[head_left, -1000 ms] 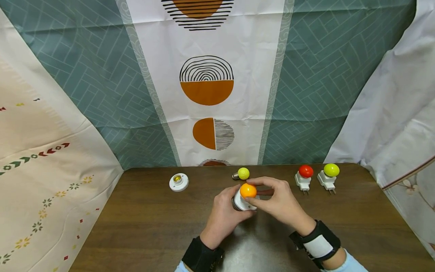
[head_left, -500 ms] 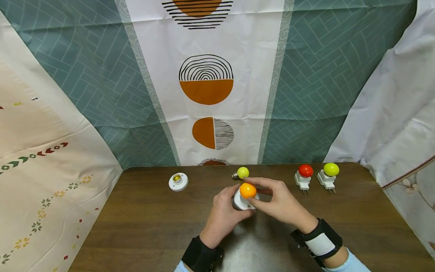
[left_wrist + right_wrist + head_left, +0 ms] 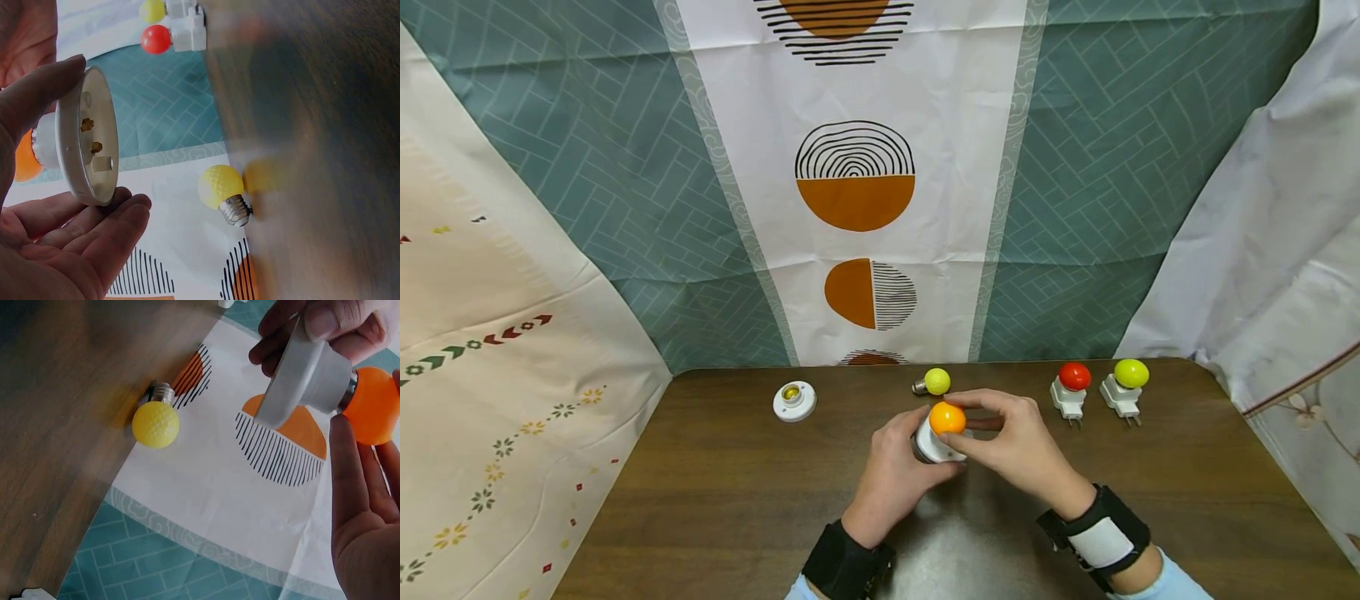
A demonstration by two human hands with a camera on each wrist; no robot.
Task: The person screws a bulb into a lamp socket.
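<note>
"When you look at the left hand (image 3: 895, 467), just below the middle of the frame, how is it holding on?"

"It makes a wide curve, thumb on one side of a white round holder (image 3: 931, 447) and fingers on the other. The left wrist view shows them on the rim. I think that keeps the holder from wobbling and leaves its middle free for the bulb."

"And the right hand (image 3: 1011, 437)?"

"It's bent just enough to pinch the orange bulb (image 3: 947, 419), which sits at the mouth of the holder. The right wrist view shows a bit of silver neck (image 3: 348, 392), so I'd say the bulb isn't all the way in. A smooth ball could slip, so maybe that's why it's held from two sides."

"Why is the holder tipped?"

"It looks lifted off the brown table (image 3: 737, 500), so fingers can probably get around it better."

"What's close by?"

"A yellow bulb (image 3: 937, 382) lies on its side near the top middle of the table, silver end to the left. It's round, so I guess it can't stand up alone."

"And farther out?"

"Over on the left, a second white holder (image 3: 805, 407) sits flat, hole up, with no bulb. On the right, a red bulb (image 3: 1075, 377) and a yellow-green bulb (image 3: 1131, 374) sit in white plugs (image 3: 1069, 402), side by side. Maybe they're there to be out of the way."
</note>
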